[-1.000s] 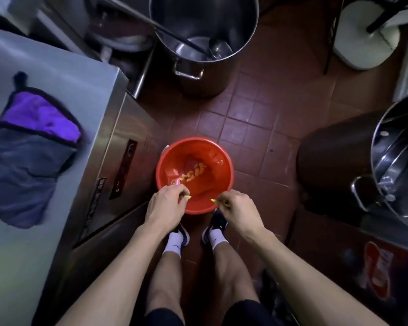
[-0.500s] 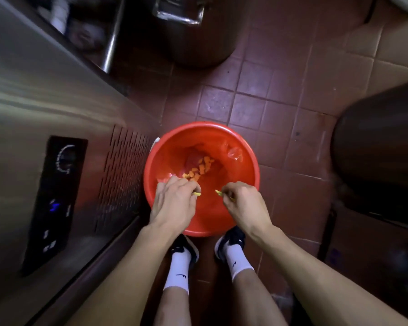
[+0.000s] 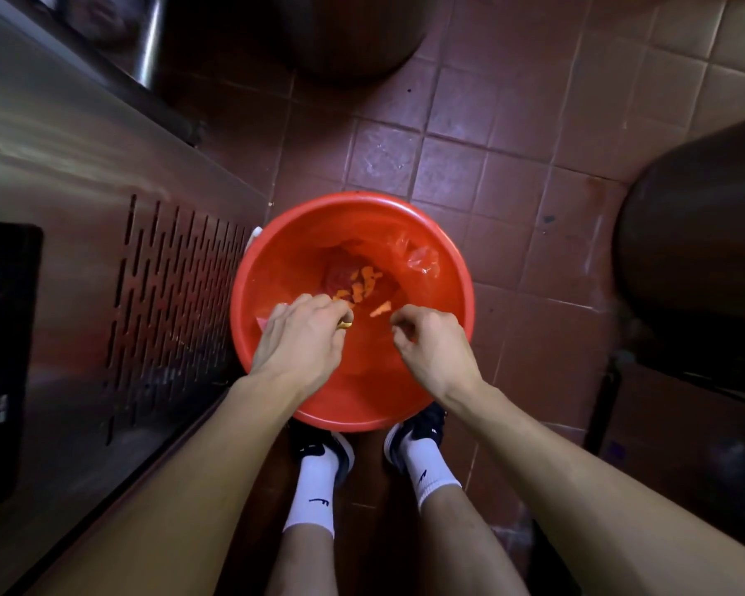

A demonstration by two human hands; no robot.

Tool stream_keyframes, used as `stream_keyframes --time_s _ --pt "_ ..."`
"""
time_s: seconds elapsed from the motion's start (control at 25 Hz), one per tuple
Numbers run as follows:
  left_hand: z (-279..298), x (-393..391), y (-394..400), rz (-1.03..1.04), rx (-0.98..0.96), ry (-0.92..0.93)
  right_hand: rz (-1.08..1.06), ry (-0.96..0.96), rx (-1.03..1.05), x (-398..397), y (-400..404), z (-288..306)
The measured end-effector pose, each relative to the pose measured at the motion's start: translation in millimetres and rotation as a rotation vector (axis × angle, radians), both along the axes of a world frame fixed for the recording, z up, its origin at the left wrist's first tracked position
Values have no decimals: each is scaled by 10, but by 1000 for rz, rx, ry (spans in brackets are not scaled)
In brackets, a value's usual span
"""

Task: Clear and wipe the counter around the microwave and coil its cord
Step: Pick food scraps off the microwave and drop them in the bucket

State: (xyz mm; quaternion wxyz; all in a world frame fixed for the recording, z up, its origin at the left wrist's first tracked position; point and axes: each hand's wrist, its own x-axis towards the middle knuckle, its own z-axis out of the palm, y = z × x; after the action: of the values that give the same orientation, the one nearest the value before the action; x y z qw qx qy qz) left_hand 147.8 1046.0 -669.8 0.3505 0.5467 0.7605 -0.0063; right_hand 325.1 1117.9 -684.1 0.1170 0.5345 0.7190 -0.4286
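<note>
1. Steel cabinet point(image 3: 82, 174) fills the left side; slotted vent panel point(image 3: 177, 286) faces the floor, dark control panel point(image 3: 1, 359) at the far left edge.
2. Red-brown tiled floor point(image 3: 512, 135) runs through the centre and top right.
3. Large dark rounded container point(image 3: 702, 234) at the right edge; another dark round vessel point(image 3: 353, 32) at the top centre. Neither is clear enough to say more.
4. Red bucket point(image 3: 439, 238) stands on the floor just beside the cabinet, directly in front of the person's shoes point(image 3: 418, 428). White socks above the shoes.
5. Thin red plastic liner point(image 3: 422, 260) crumpled against the bucket's inner wall, upper right.
6. Left hand point(image 3: 302, 342) over the bucket's left half, fingers curled, pinching a small yellow scrap point(image 3: 346, 323) at the fingertips.
7. Right hand point(image 3: 435, 346) over the right half, fingers curled inward, tips drawn together; cannot tell whether anything is between them.
8. Orange scraps point(image 3: 364, 283) lie at the bucket bottom; one piece point(image 3: 380, 311) sits between the two hands.
9. Microwave, its cord and the countertop are out of view.
</note>
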Motion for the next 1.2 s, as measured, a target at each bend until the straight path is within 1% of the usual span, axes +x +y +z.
stream_keyframes --time_s 0.16,0.32,0.44,0.64,0.76,0.96,1.08,1.2 --pt "-35 26 25 16 -32 15 30 -10 -4 88 -1 12" --pt "-24 46 -14 25 -62 15 149 -64 -35 177 -11 7" --pt "80 62 -67 19 -70 14 190 -102 -42 188 3 59" --pt "517 20 -175 202 -123 -52 247 -103 -3 97 3 454" --pt "1075 -27 -255 196 -151 -63 303 -119 19 22 -28 1033" --pt "2358 -139 -376 205 -107 -66 377 -144 68 -61 -109 2400" --pt "3076 -241 -442 146 -49 -18 340 -145 103 -146 -111 3130" --pt "3733 -392 -519 151 15 53 299 -74 162 -273 -103 3769"
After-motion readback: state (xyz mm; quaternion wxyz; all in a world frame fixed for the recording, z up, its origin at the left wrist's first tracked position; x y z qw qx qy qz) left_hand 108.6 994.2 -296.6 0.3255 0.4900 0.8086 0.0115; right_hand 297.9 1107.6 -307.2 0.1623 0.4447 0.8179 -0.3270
